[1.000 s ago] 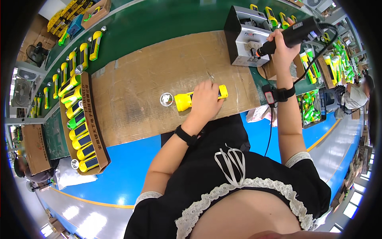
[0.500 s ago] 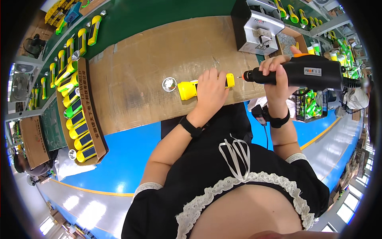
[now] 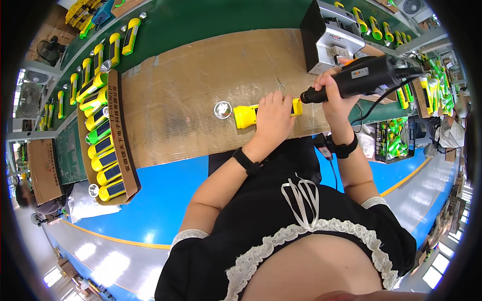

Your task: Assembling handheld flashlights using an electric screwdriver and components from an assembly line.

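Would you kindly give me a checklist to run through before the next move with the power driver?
1. Yellow flashlight lying on the cardboard sheet: ok.
2. Left hand holding the flashlight from above: ok.
3. Right hand gripping the black power driver: ok.
4. Round reflector beside the flashlight's wide end, away from the driver: ok.
5. Driver's bit seated in a screw at the flashlight's narrow end: cannot tell; the contact point is too small to judge.

Black top [image 3: 201, 271], white lace [image 3: 256, 256], perhaps fabric wristbands [image 3: 245, 161]
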Demonstrator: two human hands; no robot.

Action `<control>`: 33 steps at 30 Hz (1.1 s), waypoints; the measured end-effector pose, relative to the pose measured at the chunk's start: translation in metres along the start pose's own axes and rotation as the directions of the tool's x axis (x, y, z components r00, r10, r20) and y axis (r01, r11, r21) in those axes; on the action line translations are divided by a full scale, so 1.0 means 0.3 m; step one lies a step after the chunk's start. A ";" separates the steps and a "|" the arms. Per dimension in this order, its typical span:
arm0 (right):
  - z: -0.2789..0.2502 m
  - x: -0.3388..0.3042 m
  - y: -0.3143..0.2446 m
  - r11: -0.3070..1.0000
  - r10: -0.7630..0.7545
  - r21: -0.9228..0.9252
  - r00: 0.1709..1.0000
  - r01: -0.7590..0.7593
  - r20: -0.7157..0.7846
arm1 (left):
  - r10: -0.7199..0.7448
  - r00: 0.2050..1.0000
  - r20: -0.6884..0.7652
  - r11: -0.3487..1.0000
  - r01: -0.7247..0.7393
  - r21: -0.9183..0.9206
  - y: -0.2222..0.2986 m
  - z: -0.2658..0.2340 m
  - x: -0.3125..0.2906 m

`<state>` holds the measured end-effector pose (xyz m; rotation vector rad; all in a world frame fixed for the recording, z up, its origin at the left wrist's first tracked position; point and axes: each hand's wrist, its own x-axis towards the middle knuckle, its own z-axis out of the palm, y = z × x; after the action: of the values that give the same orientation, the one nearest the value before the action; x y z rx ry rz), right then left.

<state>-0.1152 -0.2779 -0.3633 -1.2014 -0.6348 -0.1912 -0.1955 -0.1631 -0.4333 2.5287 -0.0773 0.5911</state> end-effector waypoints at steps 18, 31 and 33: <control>0.003 0.050 0.054 0.988 0.151 0.007 0.968 -0.155 0.200 | -0.072 0.995 0.066 0.996 0.074 -0.040 0.003 -0.018 0.038; -0.111 0.155 -0.138 0.978 -0.203 0.033 0.977 0.206 -0.065 | -0.105 0.985 0.139 0.994 0.105 0.011 0.010 -0.019 0.047; -0.165 0.212 -0.140 0.958 -0.264 -0.148 0.954 0.244 -0.138 | -0.063 0.991 0.121 0.998 0.059 0.034 0.008 -0.012 0.044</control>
<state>-0.0654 -0.3263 -0.3049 -1.2126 -0.6456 -0.5470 -0.1856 -0.1624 -0.4237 2.5853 -0.0347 0.4167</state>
